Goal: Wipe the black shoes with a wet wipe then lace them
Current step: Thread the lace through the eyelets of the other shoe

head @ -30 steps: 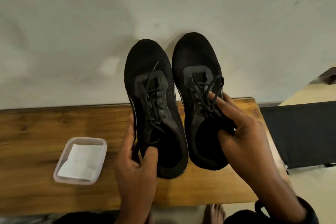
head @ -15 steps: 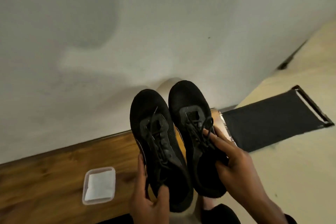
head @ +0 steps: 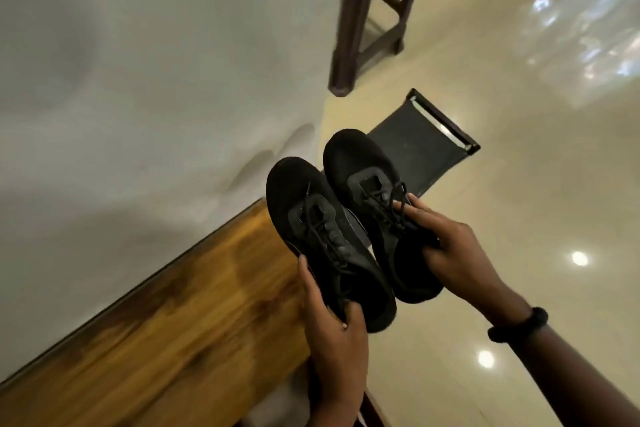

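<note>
Two hands hold the pair of black shoes up in the air, one shoe each, toes pointing away. The left hand (head: 334, 336) grips the heel of the left shoe (head: 294, 191), thumb hooked over the collar and fingers wrapped beneath. The right hand (head: 453, 253), with a dark band (head: 519, 324) at the wrist, is clamped on the collar of the right shoe (head: 353, 156), its forefinger lying across the loose laces (head: 388, 204). Both grips are the same as a second ago, and the shoes are still side by side, touching.

What has changed is where they hang. A second ago they were above the wooden table (head: 173, 322); now they are carried to its right end, the right shoe out over the floor (head: 536, 201). The view has swung that way too, and the clear tub with the white wipe has slipped out of sight.

Beyond the shoes a flat black mat (head: 419, 149) with a metal edge lies on the glossy cream floor, which shows bright spots of reflected light. Farther off, a dark wooden stool (head: 349, 28) stands against the pale wall (head: 138, 80).
</note>
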